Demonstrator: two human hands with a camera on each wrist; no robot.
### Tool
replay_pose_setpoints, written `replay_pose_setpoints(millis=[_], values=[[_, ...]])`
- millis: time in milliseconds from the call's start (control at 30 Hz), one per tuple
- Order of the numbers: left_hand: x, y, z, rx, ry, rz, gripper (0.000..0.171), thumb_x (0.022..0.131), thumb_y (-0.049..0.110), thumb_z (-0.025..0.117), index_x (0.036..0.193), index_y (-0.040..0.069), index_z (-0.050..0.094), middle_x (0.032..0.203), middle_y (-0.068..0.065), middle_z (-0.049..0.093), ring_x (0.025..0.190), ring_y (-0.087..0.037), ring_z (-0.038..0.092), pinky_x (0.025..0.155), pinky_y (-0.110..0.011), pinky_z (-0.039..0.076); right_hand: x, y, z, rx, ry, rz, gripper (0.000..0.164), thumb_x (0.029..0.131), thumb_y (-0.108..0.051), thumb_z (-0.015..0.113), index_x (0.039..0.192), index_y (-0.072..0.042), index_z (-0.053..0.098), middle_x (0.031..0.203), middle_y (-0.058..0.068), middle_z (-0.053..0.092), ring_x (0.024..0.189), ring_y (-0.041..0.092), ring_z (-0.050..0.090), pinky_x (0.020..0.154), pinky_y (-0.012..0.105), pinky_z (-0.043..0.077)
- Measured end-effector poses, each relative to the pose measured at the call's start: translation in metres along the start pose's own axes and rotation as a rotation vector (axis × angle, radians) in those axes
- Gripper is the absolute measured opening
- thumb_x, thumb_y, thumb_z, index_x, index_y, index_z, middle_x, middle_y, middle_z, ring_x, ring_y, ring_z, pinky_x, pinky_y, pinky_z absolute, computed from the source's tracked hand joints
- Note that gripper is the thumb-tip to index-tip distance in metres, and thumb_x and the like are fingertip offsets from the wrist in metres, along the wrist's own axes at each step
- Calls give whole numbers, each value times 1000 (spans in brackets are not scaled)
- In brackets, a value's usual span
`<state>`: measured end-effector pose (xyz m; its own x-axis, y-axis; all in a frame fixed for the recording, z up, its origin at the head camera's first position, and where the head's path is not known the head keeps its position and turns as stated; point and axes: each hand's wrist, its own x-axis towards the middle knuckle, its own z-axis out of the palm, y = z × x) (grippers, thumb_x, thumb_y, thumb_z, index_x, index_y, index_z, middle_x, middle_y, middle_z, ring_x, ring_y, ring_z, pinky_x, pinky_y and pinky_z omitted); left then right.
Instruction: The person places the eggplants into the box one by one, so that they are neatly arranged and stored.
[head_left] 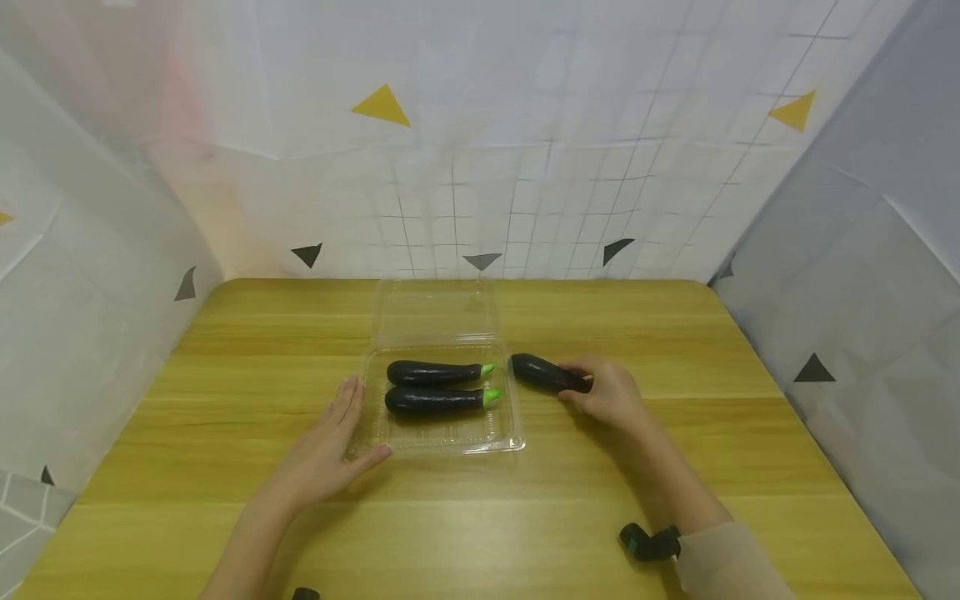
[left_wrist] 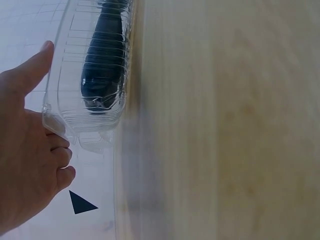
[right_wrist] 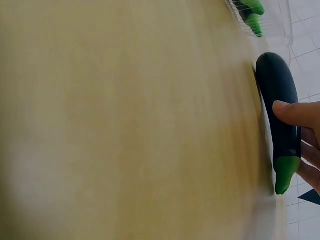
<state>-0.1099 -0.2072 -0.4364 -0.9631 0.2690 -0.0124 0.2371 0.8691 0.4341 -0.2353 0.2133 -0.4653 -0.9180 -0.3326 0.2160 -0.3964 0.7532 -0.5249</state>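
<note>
A clear plastic clamshell box lies with its lid folded back on the table. Inside it, side by side, are two dark eggplants with green stems pointing right. My left hand rests against the box's left end, fingers along its side and thumb at the front corner; the left wrist view shows the thumb at the rim. Just right of the box, my right hand grips a third eggplant near its stem end. That eggplant's green stem shows in the right wrist view, its rounded end toward the box.
The box's transparent lid extends toward the table's back edge. Patterned white sheeting encloses the wood-grained table at the back and sides. A black device is by my right forearm.
</note>
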Motion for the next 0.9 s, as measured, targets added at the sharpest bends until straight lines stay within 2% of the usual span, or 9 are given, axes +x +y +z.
replay_pose_setpoints(millis=[333, 467, 700, 900], values=[[0, 1, 0, 0, 5, -2, 101, 90, 60, 55, 153, 3, 2, 159, -18, -3, 142, -42, 10, 111, -57, 21, -9, -3, -8, -4, 54, 58, 45, 75, -21, 84, 116, -11, 70, 109, 9, 70, 95, 30, 66, 79, 46, 52], [0, 0, 1, 7, 6, -1, 101, 90, 60, 55, 153, 2, 2, 159, -18, -2, 143, -41, 10, 112, -56, 20, -10, -5, -12, 28, 72, 79, 44, 77, -21, 83, 117, -11, 69, 110, 10, 70, 94, 29, 66, 79, 45, 53], [0, 1, 0, 10, 7, 0, 101, 90, 60, 55, 153, 2, 3, 160, -17, -1, 143, -40, 10, 112, -55, 20, -10, -11, -18, 116, 106, 47, 41, 76, -14, 82, 115, -9, 69, 107, 11, 70, 84, 28, 70, 71, 42, 58], [0, 1, 0, 12, 7, -1, 100, 90, 60, 55, 154, 3, 3, 160, -17, -1, 142, -42, 11, 111, -57, 22, -9, -23, -23, 83, 154, -5, 40, 75, -18, 83, 112, -10, 71, 106, 8, 71, 84, 26, 69, 71, 41, 57]])
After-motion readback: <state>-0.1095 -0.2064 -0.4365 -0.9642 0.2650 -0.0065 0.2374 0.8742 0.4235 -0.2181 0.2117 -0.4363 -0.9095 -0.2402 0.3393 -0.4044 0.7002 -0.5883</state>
